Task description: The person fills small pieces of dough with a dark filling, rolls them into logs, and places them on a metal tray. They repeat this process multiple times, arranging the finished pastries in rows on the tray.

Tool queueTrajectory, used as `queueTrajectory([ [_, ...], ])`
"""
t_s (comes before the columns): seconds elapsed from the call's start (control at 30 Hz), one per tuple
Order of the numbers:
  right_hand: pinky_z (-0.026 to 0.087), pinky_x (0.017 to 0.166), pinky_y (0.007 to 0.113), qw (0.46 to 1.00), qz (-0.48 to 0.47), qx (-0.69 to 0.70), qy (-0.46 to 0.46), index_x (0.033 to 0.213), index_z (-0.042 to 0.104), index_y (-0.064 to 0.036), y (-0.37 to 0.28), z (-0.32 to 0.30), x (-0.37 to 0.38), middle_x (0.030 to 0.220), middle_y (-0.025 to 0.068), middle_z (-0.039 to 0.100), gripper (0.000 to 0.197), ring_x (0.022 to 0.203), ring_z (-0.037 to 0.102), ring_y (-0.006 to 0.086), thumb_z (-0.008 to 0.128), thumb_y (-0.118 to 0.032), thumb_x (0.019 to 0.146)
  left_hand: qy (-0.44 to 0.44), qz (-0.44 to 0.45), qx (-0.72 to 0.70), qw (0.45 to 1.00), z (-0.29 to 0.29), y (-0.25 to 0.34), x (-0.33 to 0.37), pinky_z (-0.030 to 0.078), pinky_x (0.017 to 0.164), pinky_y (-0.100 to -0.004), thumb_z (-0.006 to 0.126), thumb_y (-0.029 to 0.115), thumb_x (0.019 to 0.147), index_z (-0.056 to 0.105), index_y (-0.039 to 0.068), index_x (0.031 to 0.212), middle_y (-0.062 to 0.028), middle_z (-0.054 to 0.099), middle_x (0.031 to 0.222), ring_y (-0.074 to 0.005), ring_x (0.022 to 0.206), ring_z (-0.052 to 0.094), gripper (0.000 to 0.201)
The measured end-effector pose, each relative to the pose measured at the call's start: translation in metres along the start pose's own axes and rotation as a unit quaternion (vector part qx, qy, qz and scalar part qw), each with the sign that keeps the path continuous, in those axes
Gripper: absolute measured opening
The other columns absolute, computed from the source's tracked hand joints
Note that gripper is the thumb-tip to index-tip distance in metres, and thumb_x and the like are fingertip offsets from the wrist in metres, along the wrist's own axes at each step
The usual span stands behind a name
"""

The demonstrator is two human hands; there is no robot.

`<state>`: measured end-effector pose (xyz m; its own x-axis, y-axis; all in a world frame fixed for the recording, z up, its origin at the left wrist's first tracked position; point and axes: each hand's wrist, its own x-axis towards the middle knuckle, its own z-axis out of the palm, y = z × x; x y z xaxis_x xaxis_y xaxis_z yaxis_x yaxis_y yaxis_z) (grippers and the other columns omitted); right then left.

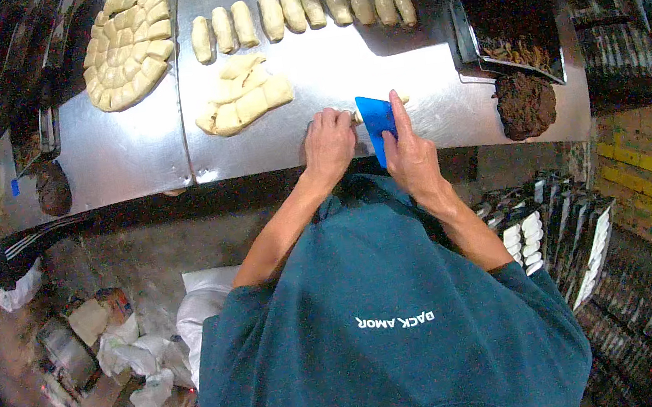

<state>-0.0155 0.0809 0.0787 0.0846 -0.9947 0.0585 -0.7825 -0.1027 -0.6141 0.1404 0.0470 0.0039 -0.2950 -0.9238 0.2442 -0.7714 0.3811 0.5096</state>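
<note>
My right hand (413,156) grips a blue plastic dough scraper (375,120), its thumb and index finger along the blade. The scraper stands on the metal table beside a small piece of pale dough (357,117). My left hand (329,144) is closed over that dough, its fingers curled and mostly hiding it. A bit of pale dough (405,99) shows past my right index finger. To the left of my hands lies a clump of cut dough pieces (245,108). A row of several rolled dough pieces (291,9) lies farther back.
A large round slab of scored dough (130,52) sits at the back left of the steel table (149,156). At the right are a brown lump (526,106) and a tray (523,72) with brown filling. Another person's dark-clothed arm (30,248) shows far left. Stacked trays (566,239) stand below right.
</note>
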Motion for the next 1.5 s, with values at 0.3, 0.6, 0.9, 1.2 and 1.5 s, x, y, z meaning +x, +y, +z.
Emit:
queueTrajectory([
  [0.3, 0.048, 0.048, 0.050, 0.987, 0.025, -0.148, -0.048, 0.147, 0.018, -0.0077, -0.017, 0.038, 0.004, 0.072, 0.0228, 0.064, 0.074, 0.057, 0.062, 0.0392, 0.053, -0.005, 0.082, 0.044, 0.055, 0.042, 0.997, 0.005, -0.006, -0.007, 0.048, 0.068, -0.0385, 0.057, 0.007, 0.075, 0.056, 0.005, 0.085, -0.0108, 0.052, 0.083, -0.0279, 0.081, 0.054, 0.011],
  [0.6, 0.050, 0.066, 0.049, 0.981, 0.187, 0.057, -0.002, 0.145, 0.025, -0.0081, 0.038, -0.042, -0.046, 0.090, 0.0286, 0.063, 0.068, 0.073, 0.063, 0.0431, 0.055, -0.013, 0.085, 0.008, -0.065, -0.159, 0.985, -0.006, 0.001, 0.028, 0.049, 0.072, -0.0414, 0.060, 0.013, 0.084, 0.061, 0.002, 0.090, -0.0165, 0.061, 0.085, -0.0324, 0.081, 0.061, 0.013],
  [0.9, 0.045, 0.091, 0.040, 0.976, 0.108, 0.018, 0.186, 0.145, 0.025, -0.0047, 0.129, -0.084, -0.013, 0.124, 0.0261, 0.054, 0.066, 0.107, 0.058, 0.0365, 0.055, -0.013, 0.086, -0.001, 0.093, -0.270, 0.958, 0.041, 0.126, 0.210, 0.042, 0.095, -0.0434, 0.058, 0.018, 0.088, 0.044, 0.000, 0.132, -0.0237, 0.054, 0.123, -0.0394, 0.111, 0.053, 0.050],
  [1.2, 0.048, 0.079, 0.034, 0.969, 0.064, 0.224, 0.086, 0.133, 0.041, -0.0015, 0.135, -0.096, 0.078, 0.104, 0.0206, 0.062, 0.047, 0.090, 0.063, 0.0279, 0.053, -0.008, 0.089, 0.082, -0.225, -0.193, 0.952, -0.042, -0.009, 0.035, 0.048, 0.089, -0.0333, 0.054, 0.008, 0.089, 0.059, -0.003, 0.114, -0.0179, 0.060, 0.114, -0.0257, 0.105, 0.059, 0.028],
  [1.5, 0.046, 0.071, 0.045, 0.982, -0.140, -0.052, -0.115, 0.102, 0.054, -0.0072, 0.056, -0.111, 0.220, 0.094, 0.0205, 0.062, 0.014, 0.084, 0.060, 0.0407, 0.049, -0.011, 0.090, 0.162, -0.352, -0.257, 0.885, -0.068, -0.005, -0.053, 0.048, 0.086, -0.0297, 0.051, 0.009, 0.092, 0.061, -0.002, 0.112, -0.0123, 0.066, 0.103, -0.0194, 0.097, 0.063, 0.025],
])
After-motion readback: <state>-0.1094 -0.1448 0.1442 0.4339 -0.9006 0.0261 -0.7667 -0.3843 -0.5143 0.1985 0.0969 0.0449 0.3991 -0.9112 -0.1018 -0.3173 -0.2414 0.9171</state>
